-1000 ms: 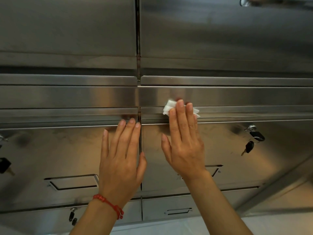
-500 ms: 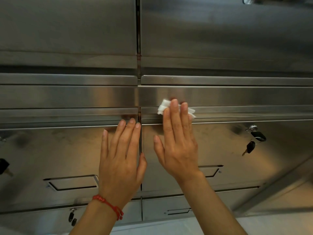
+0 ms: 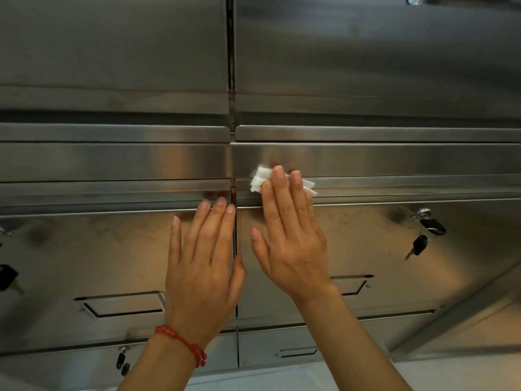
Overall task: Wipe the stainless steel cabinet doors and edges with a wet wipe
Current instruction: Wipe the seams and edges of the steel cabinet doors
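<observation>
The right hand [image 3: 293,235] lies flat with straight fingers, pressing the wet wipe [image 3: 260,179] against the horizontal edge band [image 3: 394,184] just above the right cabinet door [image 3: 366,249] — the wipe is bunched under the fingertips, close to the centre seam [image 3: 233,193]. The left hand [image 3: 201,266] is spread open too, palm resting on the left cabinet door [image 3: 98,249] beside the seam, holding nothing.

The work looks early or mid-way: both lower doors show dull smudges, and nothing tells whether the upper doors [image 3: 366,52] have been done. The band to the left of the seam likely remains as well.

Keys [image 3: 423,235] hang from a lock on the right door and would snag a wide pass; more keys [image 3: 123,362] dangle lower left. Recessed handles [image 3: 121,304] sit in the door faces — fiddly corners for a wipe.
</observation>
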{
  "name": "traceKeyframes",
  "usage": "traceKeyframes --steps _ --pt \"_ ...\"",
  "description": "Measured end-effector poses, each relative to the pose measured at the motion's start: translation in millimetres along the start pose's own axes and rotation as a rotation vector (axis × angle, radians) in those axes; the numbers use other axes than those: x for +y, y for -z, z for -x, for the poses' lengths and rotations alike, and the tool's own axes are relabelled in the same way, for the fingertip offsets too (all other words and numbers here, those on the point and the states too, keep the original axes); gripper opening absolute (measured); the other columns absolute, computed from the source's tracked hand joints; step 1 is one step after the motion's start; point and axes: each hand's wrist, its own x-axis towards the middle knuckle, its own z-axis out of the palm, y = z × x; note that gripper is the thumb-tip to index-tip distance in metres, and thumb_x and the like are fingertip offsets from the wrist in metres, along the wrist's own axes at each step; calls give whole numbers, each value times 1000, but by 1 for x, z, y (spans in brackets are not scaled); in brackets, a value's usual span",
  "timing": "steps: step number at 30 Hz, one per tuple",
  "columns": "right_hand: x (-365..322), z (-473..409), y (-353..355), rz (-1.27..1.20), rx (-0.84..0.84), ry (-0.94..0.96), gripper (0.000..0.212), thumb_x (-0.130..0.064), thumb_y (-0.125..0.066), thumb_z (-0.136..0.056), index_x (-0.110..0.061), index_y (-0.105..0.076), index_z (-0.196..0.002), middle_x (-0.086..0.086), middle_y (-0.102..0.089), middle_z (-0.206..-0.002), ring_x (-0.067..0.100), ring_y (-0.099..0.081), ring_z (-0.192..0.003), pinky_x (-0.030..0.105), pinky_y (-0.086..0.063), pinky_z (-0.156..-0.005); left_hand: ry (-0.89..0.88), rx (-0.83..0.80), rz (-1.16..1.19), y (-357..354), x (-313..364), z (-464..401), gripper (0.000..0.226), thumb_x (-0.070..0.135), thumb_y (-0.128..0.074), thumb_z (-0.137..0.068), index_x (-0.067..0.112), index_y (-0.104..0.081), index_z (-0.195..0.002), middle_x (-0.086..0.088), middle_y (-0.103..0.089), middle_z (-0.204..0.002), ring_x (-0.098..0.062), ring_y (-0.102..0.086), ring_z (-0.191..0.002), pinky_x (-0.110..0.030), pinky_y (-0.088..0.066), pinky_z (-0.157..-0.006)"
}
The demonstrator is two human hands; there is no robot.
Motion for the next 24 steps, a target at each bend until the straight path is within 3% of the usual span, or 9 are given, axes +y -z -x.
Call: traceKeyframes --steps 4,9,15,20,24 --pt "17 9 6 45 -10 -30 61 -28 -30 -100 -3 -4 -148 9 -11 -150 28 -5 -143 41 -15 -117 -1 0 1 0 0 0 56 21 -43 -85 2 -33 -137 -19 -40 -141 -28 -27 -136 -52 -17 -112" --pt "21 11 6 26 13 -98 54 -29 -30 -99 3 -15 -141 12 -12 -149 29 -4 -144 44 -19 -116 4 0 8 0 0 -1 56 22 -42 -85 2 -32 -137 -20 -41 -140 -28 -27 -135 -53 -18 -111" --pt "28 13 7 51 -19 -9 65 -29 -33 -99 -3 0 -149 9 -10 -151 28 -4 -144 42 -16 -117 10 -6 19 2 2 -1 56 22 -42 -85 2 -33 -137 -20 -41 -140 -29 -26 -136 -51 -15 -113" --pt "44 20 14 68 5 -103 54 -29 -31 -100 1 -13 -141 12 -12 -150 28 -1 -144 43 -17 -116 35 -11 32 3 9 0 57 23 -41 -86 -1 -33 -138 -20 -35 -144 -30 -23 -138 -50 -14 -114" --pt "37 17 11 4 3 -62 60 -30 -29 -100 -1 -6 -147 12 -11 -151 29 -2 -144 44 -18 -116 20 -15 18 0 20 2 59 23 -40 -86 -2 -31 -138 -21 -29 -146 -31 -22 -138 -52 -16 -113"
